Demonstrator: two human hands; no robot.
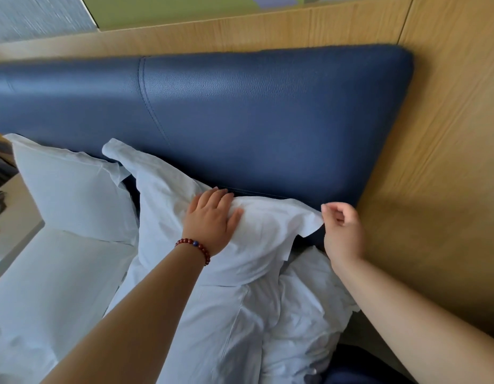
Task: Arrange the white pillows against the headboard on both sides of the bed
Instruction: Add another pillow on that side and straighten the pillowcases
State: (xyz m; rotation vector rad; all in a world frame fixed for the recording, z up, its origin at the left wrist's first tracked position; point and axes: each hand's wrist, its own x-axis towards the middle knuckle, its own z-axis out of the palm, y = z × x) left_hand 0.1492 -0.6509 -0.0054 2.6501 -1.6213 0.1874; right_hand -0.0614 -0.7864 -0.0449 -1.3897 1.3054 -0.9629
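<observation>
A white pillow (168, 189) leans against the dark blue padded headboard (240, 112) on the near side of the bed. My left hand (212, 217), with a red bead bracelet at the wrist, presses flat on the pillow's top edge. My right hand (341, 231) hovers just off the pillow's right corner flap, fingers loosely curled, holding nothing. A second white pillow (71, 189) stands against the headboard further left.
A rumpled white duvet (268, 328) lies below the pillows. Wood wall panelling (434, 134) surrounds the headboard. A light bedside table (10, 231) with small dark items sits at the left edge.
</observation>
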